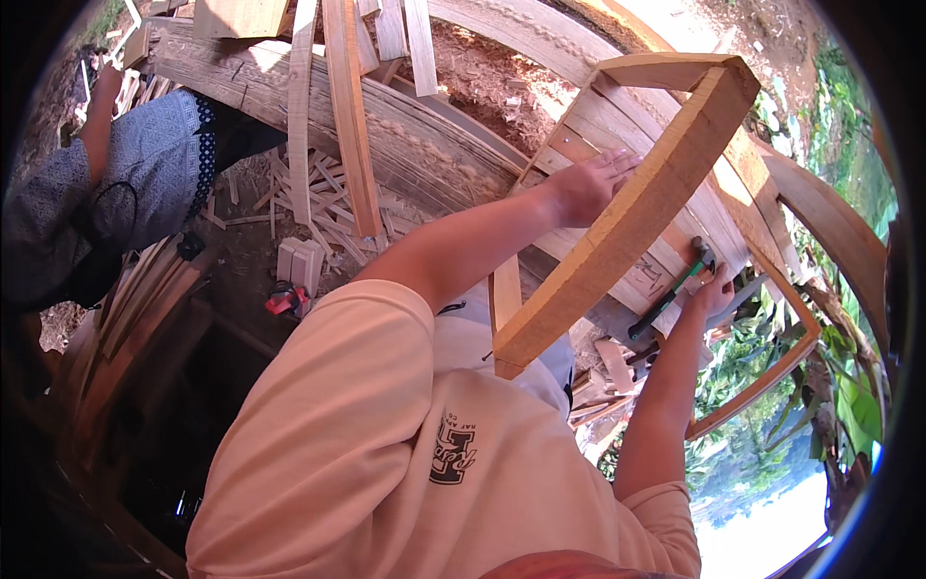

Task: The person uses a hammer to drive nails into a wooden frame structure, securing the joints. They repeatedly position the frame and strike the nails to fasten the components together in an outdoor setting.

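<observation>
Left hand (585,190) over planks (680,232) beside a wooden frame (627,214), right hand (712,292) near a hammer (691,275).

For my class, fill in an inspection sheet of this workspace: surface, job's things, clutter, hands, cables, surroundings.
Surface: weathered planks, wooden strips lying across.
Job's things: wooden frame in front of slatted boards; green-handled hammer.
Clutter: wood offcuts, shavings, a red-and-black object.
Hands: left hand at the slatted boards, fingers extended; right hand beside the hammer, grip unclear.
Cables: nothing certain; dark cord-like loop by another person.
Surroundings: that person, left; greenery, right.

Left hand (585,190) forward (fingers (622,164) extended) — right hand (712,295) outstretched
</observation>
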`<state>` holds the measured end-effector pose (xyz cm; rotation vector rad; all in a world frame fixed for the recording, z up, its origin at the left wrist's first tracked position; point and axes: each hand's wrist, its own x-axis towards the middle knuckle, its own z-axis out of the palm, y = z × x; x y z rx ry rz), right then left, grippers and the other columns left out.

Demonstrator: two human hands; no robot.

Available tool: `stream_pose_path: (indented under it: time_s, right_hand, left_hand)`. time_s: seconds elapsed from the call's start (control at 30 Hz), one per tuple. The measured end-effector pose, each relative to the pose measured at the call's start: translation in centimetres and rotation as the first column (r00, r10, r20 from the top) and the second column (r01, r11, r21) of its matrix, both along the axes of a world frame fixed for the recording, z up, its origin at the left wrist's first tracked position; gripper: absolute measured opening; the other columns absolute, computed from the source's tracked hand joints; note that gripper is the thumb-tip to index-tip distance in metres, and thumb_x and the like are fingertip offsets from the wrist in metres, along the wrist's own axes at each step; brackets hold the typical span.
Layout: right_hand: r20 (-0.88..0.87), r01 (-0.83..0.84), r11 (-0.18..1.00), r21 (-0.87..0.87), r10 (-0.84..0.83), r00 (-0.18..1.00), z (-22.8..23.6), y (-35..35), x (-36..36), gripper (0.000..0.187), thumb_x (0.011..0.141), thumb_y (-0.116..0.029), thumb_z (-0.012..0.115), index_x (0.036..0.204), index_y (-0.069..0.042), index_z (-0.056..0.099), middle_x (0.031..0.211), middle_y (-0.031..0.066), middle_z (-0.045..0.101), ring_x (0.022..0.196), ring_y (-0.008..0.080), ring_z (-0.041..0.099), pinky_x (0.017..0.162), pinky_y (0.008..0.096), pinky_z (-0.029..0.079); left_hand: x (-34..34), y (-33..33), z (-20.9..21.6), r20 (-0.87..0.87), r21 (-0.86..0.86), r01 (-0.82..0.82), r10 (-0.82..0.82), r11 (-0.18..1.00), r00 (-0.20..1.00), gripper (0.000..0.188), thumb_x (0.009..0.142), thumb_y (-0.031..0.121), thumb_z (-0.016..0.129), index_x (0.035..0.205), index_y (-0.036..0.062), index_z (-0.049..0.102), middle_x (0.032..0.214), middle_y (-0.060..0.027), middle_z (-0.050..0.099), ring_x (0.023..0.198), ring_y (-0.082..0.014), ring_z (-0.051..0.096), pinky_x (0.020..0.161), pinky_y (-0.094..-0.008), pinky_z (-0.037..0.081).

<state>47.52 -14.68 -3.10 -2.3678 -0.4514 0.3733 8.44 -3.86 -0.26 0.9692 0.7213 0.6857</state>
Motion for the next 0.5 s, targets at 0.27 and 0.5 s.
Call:
stream_pose_path:
  time_s: [0.27,0.5]
  right_hand:
    - [0.027,-0.053,0.998,-0.028,0.054,0.998,-0.6,-0.9,1.3,0.075,0.093,-0.044,0.08,0.135,0.013,0.056,0.126,0.0226,0.068,0.113,0.0307,0.066,0.098,0.0398,0.052]
    - [0.072,-0.063,0.998,0.002,0.063,0.995,0.7,-0.3,-1.1,0.066,0.095,-0.04,0.08,0.13,0.012,0.059,0.117,0.0198,0.071,0.098,0.0273,0.069,0.088,0.0381,0.055]
  left_hand:
    - [0.6,0.6,-2.1,-0.469,0.868,0.338,0.374,0.363,0.8,0.04,0.108,0.015,0.038,0.133,-0.0084,0.057,0.144,-0.0279,0.06,0.137,-0.0362,0.059,0.122,-0.0475,0.04]
    - [0.8,0.4,-2.3,-0.463,0.864,0.32,0.362,0.389,0.809,0.038,0.107,0.014,0.038,0.13,-0.0082,0.058,0.141,-0.028,0.062,0.136,-0.0359,0.06,0.122,-0.0478,0.04]
